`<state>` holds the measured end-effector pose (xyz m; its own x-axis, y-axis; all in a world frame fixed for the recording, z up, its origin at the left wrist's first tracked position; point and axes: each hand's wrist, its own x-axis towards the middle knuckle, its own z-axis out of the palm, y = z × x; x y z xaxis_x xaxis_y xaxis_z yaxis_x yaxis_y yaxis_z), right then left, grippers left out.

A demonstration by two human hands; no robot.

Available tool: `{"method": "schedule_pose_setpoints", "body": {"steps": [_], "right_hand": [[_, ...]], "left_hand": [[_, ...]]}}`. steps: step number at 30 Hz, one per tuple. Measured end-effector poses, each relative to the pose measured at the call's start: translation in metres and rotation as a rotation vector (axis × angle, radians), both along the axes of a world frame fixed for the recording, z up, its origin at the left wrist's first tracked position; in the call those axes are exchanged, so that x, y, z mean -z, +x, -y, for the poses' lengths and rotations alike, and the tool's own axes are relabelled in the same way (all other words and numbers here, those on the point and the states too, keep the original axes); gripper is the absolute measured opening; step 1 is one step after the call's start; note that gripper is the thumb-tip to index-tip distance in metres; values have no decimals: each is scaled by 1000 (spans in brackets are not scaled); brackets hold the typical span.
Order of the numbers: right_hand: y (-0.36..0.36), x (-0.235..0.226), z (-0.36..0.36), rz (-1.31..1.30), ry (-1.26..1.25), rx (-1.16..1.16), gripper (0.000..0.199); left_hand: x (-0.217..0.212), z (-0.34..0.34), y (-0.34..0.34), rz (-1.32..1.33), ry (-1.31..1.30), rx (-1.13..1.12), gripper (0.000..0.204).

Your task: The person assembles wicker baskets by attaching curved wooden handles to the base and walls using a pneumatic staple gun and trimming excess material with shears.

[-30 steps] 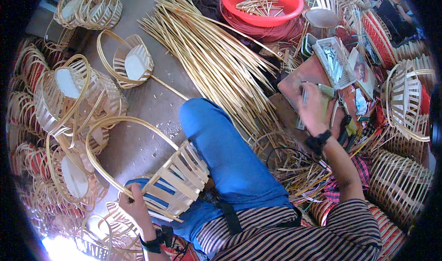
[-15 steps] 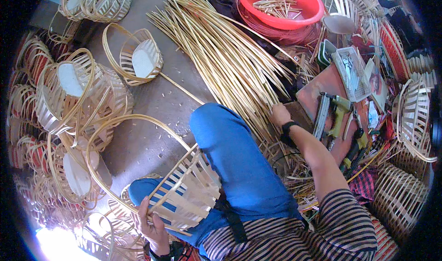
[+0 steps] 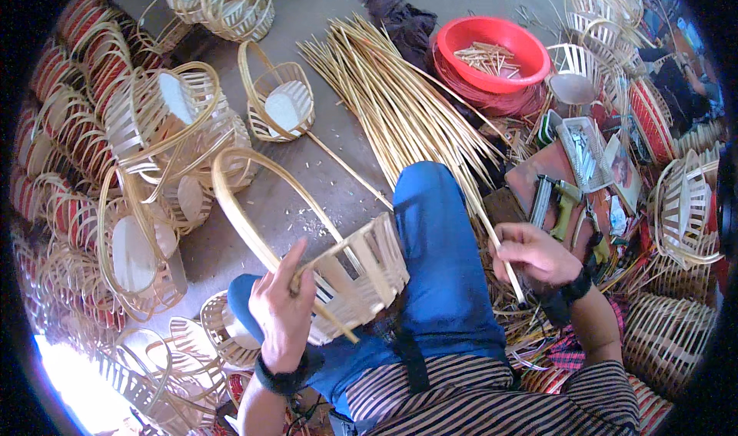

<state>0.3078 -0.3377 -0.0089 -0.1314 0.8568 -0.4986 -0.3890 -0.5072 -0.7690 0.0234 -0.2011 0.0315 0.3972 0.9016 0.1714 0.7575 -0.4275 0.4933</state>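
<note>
My left hand (image 3: 283, 307) is closed on the rim of a bamboo basket (image 3: 380, 263), which lies tilted over my lap. Its tall hooped handle (image 3: 244, 215) leans away to the left. A short end of cane sticks out beside that hand. Right of my raised knee, my right hand (image 3: 534, 253) pinches a thin bamboo stick (image 3: 484, 213). The stick slants up toward a large bundle of similar sticks (image 3: 407, 98) on the floor.
Finished baskets (image 3: 142, 251) crowd the left side, with one handled basket (image 3: 286, 106) ahead. A red basin (image 3: 496, 33) holds short pieces. On the right are a staple gun (image 3: 567, 209), a plastic tray (image 3: 586, 155) and more baskets (image 3: 669, 340).
My right hand has come back from the bundle toward me with a stick in it. My left hand has moved up and right with the basket, and the view has shifted.
</note>
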Motion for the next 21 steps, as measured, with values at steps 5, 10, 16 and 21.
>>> {"method": "schedule_pose_setpoints", "body": {"steps": [5, 10, 16, 21], "right_hand": [[-64, -21, -3, -254, 91, -348, 14], [-119, -11, -42, 95, 345, -353, 16], [-135, 17, -51, 694, 534, -231, 23], [-139, 12, -57, 859, 573, -288, 23]], "left_hand": [[14, -9, 29, -35, 27, 83, 27], [32, -15, 42, -56, 179, 189, 26], [22, -36, 29, 332, -323, 247, 37], [19, -80, 35, 1171, -961, 49, 39]]}}
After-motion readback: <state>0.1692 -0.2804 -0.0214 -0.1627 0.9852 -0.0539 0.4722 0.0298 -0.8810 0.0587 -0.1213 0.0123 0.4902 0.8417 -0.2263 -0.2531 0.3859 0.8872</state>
